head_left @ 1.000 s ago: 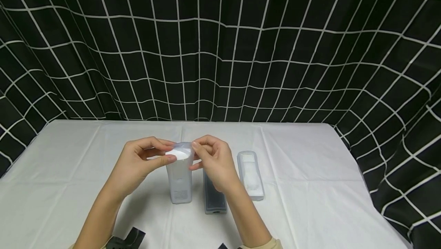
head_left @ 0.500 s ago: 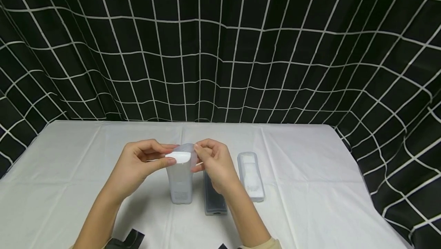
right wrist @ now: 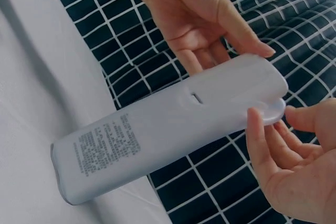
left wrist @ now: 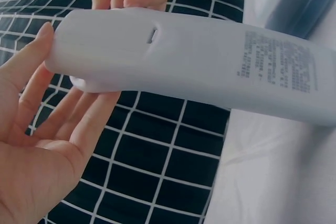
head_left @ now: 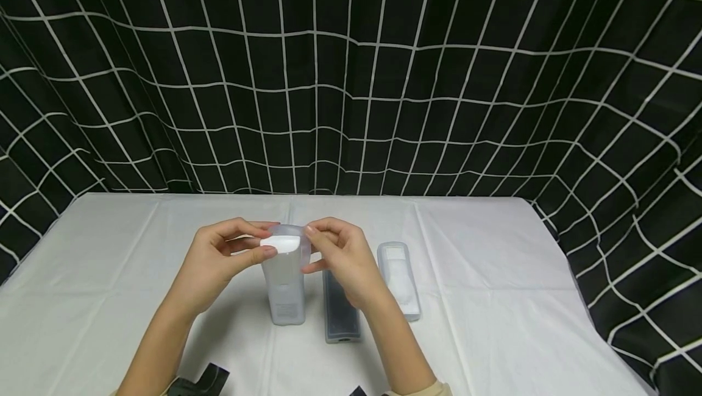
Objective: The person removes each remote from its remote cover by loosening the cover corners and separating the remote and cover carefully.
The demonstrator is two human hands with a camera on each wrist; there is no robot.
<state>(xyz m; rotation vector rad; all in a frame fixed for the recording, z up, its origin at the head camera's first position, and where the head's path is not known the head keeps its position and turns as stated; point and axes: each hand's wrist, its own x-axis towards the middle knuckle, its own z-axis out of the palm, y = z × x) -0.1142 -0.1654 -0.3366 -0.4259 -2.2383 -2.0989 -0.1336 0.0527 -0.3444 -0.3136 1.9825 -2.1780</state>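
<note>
White cloth (head_left: 493,250) underlies a white remote (head_left: 281,243) in translucent cover (head_left: 288,306).

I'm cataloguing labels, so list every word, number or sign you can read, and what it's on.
No text is legible.
Held white device: a block of small grey print, too blurred to read.
Dark device on the table: nothing readable.
White device lying at the right: nothing readable.

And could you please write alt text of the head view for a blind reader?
A left hand holds the upper end of a white remote-like device while the right hand pinches its translucent cover; a dark device and another white device lie to the right on a white cloth.
</note>
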